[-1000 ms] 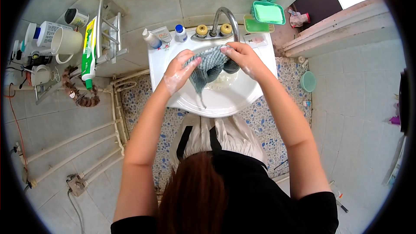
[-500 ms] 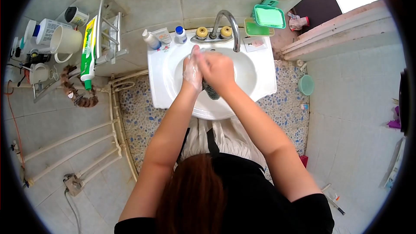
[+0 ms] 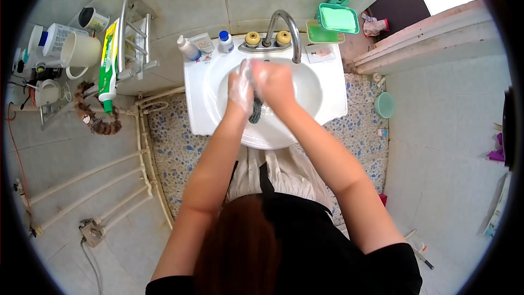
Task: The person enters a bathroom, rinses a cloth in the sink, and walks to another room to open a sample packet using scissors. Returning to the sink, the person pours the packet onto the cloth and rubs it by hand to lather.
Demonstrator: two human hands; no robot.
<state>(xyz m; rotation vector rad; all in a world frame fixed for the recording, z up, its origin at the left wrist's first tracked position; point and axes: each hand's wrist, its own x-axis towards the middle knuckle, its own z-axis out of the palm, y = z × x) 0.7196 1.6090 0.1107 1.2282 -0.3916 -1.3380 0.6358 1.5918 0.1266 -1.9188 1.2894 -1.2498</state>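
Observation:
A dark grey-green knitted cloth (image 3: 255,111) is bunched between my two hands over the white sink (image 3: 284,131), with only its lower end showing. My left hand (image 3: 240,88), coated in white lather, is wrapped against the cloth from the left. Pressed to it from the right is my right hand (image 3: 273,83), closed on the cloth and slightly blurred by motion. Just behind and to the right of my hands stands the curved metal faucet (image 3: 295,35), between two yellowish knobs.
At the sink's back left are a pump bottle (image 3: 189,48) and a blue-capped bottle (image 3: 225,42). A green soap dish (image 3: 338,18) sits at the back right. A wall rack (image 3: 143,41) with toothpaste (image 3: 108,71) and a white mug (image 3: 82,52) is at left.
The cloth was spread between my separated hands a second ago. My hands have since come together and bunched it, and less of it shows below them.

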